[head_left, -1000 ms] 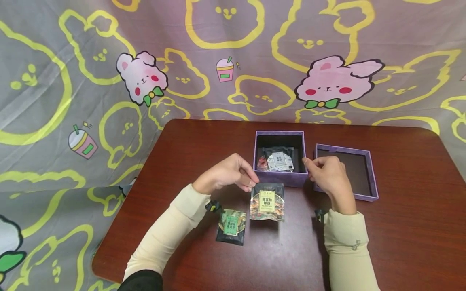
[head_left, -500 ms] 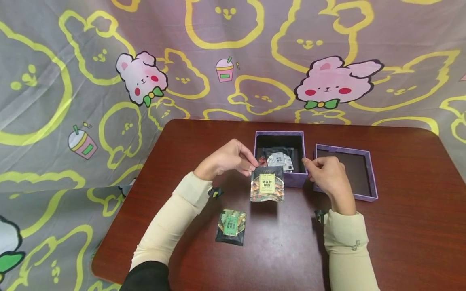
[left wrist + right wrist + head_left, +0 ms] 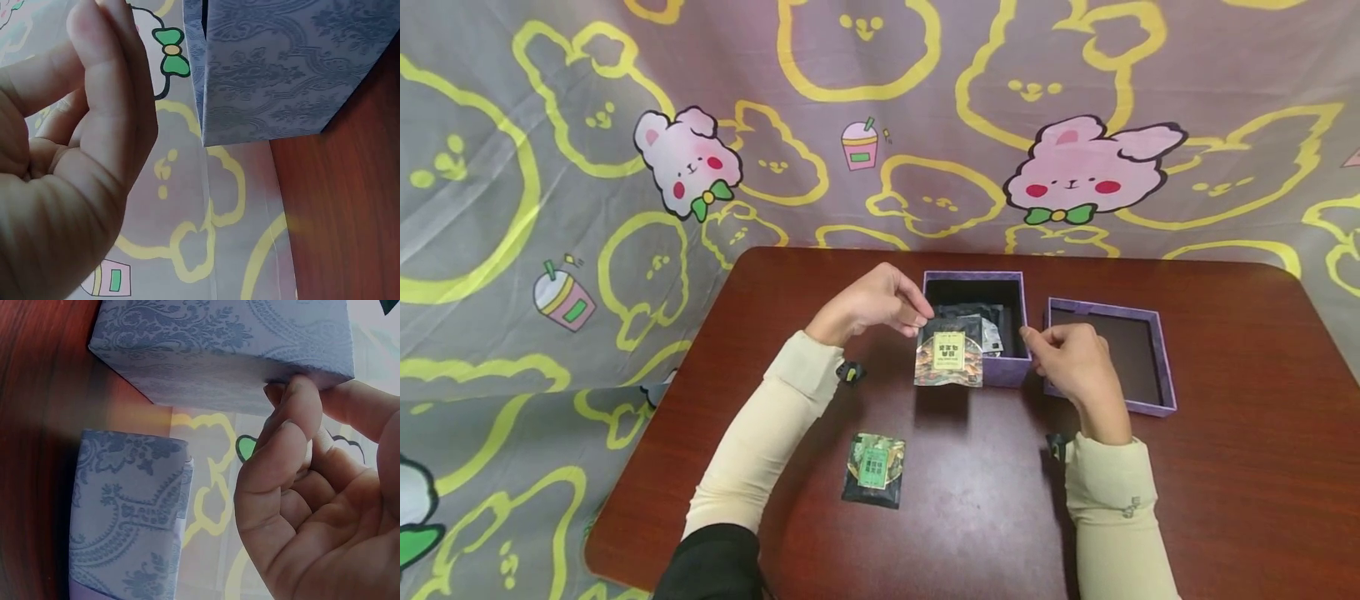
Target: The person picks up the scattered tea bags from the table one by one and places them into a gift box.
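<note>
My left hand [image 3: 880,302] pinches the top left corner of a dark sachet with a yellow label [image 3: 949,354]. The sachet hangs tilted in front of the open purple box [image 3: 1011,371], overlapping its front rim in the head view. Inside the box lie other sachets, a silvery-white one [image 3: 992,335] partly covered. My right hand [image 3: 1078,367] grips the box's right side near the front corner; in the right wrist view its thumb and fingers pinch the patterned wall [image 3: 250,337]. A sachet with a green label [image 3: 874,469] lies flat on the table, nearer to me.
The box's shallow lid [image 3: 1168,358] lies inside-up to the right of the box, close to my right hand. All of it stands on a reddish-brown wooden table [image 3: 1240,467]. A cartoon-printed cloth [image 3: 925,225] hangs behind and to the left.
My left hand has carried the yellow-labelled sachet away from me and up, from in front of the box to its front rim. The right hand has kept its hold on the box.
</note>
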Available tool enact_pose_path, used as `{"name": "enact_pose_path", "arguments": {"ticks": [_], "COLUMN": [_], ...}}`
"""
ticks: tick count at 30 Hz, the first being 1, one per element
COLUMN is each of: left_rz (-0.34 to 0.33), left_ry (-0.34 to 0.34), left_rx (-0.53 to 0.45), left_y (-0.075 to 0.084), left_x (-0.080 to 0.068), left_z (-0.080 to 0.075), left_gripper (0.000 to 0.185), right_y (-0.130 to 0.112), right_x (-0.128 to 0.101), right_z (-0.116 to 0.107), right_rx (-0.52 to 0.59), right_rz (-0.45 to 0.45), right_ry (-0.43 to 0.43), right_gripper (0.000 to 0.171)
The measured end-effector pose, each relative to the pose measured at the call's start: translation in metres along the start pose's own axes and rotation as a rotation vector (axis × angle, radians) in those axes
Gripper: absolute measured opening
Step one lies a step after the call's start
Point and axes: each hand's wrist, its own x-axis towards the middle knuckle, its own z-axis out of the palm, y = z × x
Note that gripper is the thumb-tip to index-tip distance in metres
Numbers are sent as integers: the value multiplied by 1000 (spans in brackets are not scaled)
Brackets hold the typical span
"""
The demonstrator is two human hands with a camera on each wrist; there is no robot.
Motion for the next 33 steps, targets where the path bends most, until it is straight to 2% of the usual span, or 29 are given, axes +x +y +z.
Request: {"name": "enact_pose_path", "arguments": {"ticks": [13, 21, 33], "left_rz": [-22, -46, -12], "left_ry": [28, 73, 135], "left_rx": [34, 23, 2], "left_y": [13, 16, 27], "left_x": [20, 39, 55], "left_z": [-4, -6, 0], "left_gripper": [9, 10, 8], "right_y": [0, 1, 3], "right_x": [-2, -1, -1], "right_z": [2, 4, 2], "right_rx": [-3, -16, -26], "right_rz": [-27, -65, -77], "right_ry": [6, 43, 73], "right_gripper": [49, 47, 46]}}
